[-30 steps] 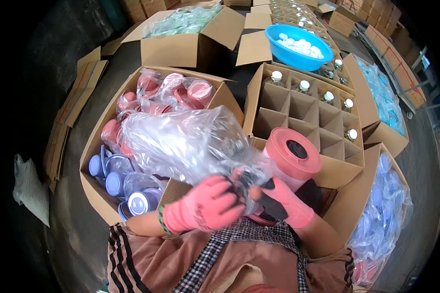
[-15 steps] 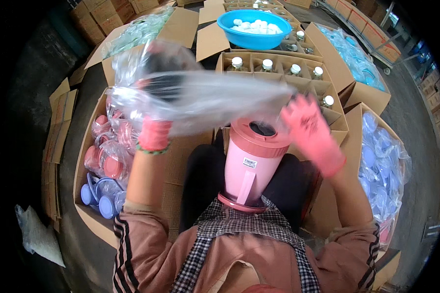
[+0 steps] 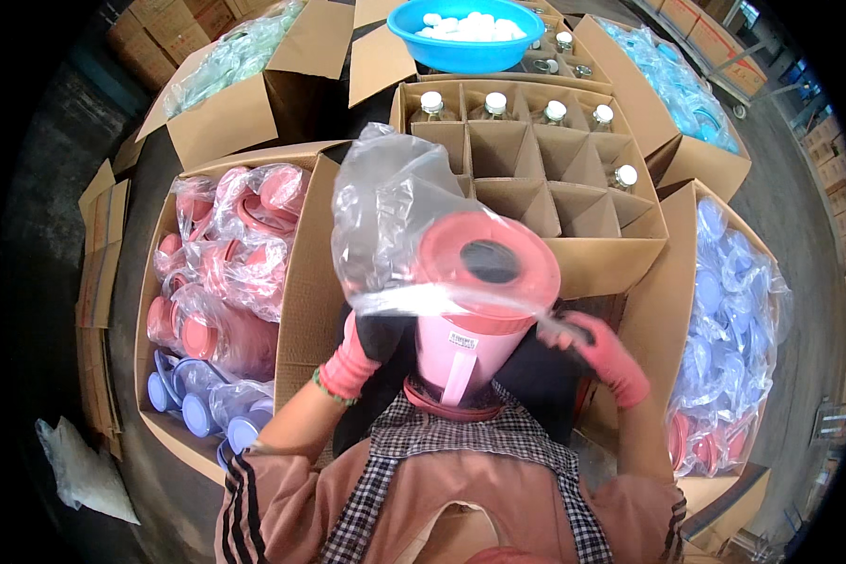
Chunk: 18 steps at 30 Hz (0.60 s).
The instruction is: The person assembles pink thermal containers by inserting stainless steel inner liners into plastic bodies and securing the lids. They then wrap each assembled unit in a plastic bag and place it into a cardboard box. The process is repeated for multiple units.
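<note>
A pink plastic jug (image 3: 456, 352) stands in my lap, its handle towards me. Its coral lid has a dark round opening in the top. A clear plastic bag (image 3: 385, 211) is drawn partly over the lid, its mouth pulled across the jug's upper part, blurred in places. My left hand (image 3: 371, 338), in a pink glove with a dark palm, is closed on the bag's edge to the left of the jug. On the right, my gloved right hand (image 3: 597, 348) pinches the other end of the bag's mouth. Bagged coral jugs (image 3: 216, 320) lie in the carton at my left.
Ahead stands a divided carton (image 3: 536, 155) with several white-capped glass bottles. Behind it a blue basin (image 3: 456, 47) holds white caps. A carton of bagged purple jugs (image 3: 724, 301) is on the right, with bagged turquoise (image 3: 677, 80) and green items (image 3: 230, 61) farther off.
Both hands have come down and nearer to me, bringing the stretched bag from above the jug down over its lid. My view has shifted slightly.
</note>
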Tool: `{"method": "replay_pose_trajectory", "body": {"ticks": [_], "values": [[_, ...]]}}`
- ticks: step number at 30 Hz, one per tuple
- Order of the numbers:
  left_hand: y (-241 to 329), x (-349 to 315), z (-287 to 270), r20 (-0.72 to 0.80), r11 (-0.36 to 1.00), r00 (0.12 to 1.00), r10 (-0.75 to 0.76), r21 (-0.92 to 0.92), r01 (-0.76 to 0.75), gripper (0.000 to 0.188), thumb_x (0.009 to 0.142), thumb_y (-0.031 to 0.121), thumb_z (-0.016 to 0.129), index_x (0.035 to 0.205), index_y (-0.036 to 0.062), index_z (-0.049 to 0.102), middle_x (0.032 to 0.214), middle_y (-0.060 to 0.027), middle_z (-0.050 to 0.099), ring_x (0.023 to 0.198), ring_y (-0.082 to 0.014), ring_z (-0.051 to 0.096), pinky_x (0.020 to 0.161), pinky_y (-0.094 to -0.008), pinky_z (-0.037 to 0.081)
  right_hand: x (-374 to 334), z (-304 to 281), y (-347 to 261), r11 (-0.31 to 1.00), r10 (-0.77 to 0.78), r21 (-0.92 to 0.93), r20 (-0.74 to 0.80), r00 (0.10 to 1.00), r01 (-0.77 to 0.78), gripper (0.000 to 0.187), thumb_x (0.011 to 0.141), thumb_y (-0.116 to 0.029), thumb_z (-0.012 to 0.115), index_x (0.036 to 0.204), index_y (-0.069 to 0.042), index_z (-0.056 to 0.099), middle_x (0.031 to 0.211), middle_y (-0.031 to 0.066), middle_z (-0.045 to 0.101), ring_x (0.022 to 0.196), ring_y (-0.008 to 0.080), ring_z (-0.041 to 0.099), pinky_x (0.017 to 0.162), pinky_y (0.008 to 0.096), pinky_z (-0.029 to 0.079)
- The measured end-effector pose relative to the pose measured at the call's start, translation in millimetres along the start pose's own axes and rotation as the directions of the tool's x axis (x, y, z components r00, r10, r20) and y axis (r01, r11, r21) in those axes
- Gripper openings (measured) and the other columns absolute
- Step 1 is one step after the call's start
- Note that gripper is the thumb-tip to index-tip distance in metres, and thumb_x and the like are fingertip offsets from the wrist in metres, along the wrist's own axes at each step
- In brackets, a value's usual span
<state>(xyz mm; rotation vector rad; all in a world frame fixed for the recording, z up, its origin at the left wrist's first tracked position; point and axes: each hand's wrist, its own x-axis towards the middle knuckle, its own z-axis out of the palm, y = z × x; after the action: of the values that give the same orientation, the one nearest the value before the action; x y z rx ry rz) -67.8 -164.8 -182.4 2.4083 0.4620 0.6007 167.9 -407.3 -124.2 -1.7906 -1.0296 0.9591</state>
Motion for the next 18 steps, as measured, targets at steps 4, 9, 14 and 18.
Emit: {"method": "replay_pose_trajectory", "body": {"ticks": [4, 9, 14, 18], "values": [[3.3, -12.9, 0.1, -0.15, 0.619, 0.81, -0.568, -0.726, 0.299, 0.021, 0.076, 0.017, 0.055, 0.09, 0.0025, 0.057, 0.095, -0.0154, 0.056, 0.087, -0.0276, 0.055, 0.074, -0.034, 0.045, 5.7, 27.1, 18.5, 0.72, -0.257, -0.62, 0.179, 0.95, 0.312, 0.023, 0.073, -0.012, 0.055, 0.094, -0.002, 0.057, 0.102, 0.0164, 0.054, 0.098, 0.0328, 0.048, 0.09, 0.0409, 0.035], [51.7, -15.2, -25.6, 0.38, 0.928, 0.847, 0.372, -0.132, -0.348, 0.041, 0.063, 0.011, 0.061, 0.1, -0.0005, 0.052, 0.096, -0.0178, 0.055, 0.089, -0.0307, 0.056, 0.073, -0.0364, 0.047, 45.0, 28.7, 39.7, 0.798, -0.215, -0.527, 0.208, 0.954, 0.294, 0.025, 0.075, -0.014, 0.049, 0.093, 0.001, 0.055, 0.099, 0.0189, 0.055, 0.099, 0.032, 0.048, 0.089, 0.0418, 0.035], [74.4, -27.3, 9.9, 0.586, 0.976, 0.805, -0.091, -0.11, 0.19, 0.061, 0.075, 0.048, 0.054, 0.106, -0.0042, 0.047, 0.093, -0.0206, 0.055, 0.087, -0.0323, 0.055, 0.079, -0.0367, 0.042, 44.0, 38.3, 23.0, 0.673, -0.112, -0.717, 0.143, 0.983, 0.181, 0.033, 0.068, -0.015, 0.056, 0.096, 0.002, 0.054, 0.099, 0.0206, 0.054, 0.096, 0.0331, 0.05, 0.086, 0.0406, 0.038], [60.0, -27.1, 46.5, 0.477, 0.973, 0.879, -0.011, -0.197, 0.119, 0.055, 0.073, 0.047, 0.056, 0.098, -0.0016, 0.054, 0.099, -0.02, 0.055, 0.086, -0.0308, 0.056, 0.073, -0.0383, 0.044, 31.7, 47.9, 39.2, 0.616, -0.272, -0.764, 0.021, 0.962, 0.191, 0.035, 0.069, -0.014, 0.056, 0.099, 0.004, 0.05, 0.096, 0.022, 0.053, 0.095, 0.0358, 0.047, 0.085, 0.0388, 0.038]]}}
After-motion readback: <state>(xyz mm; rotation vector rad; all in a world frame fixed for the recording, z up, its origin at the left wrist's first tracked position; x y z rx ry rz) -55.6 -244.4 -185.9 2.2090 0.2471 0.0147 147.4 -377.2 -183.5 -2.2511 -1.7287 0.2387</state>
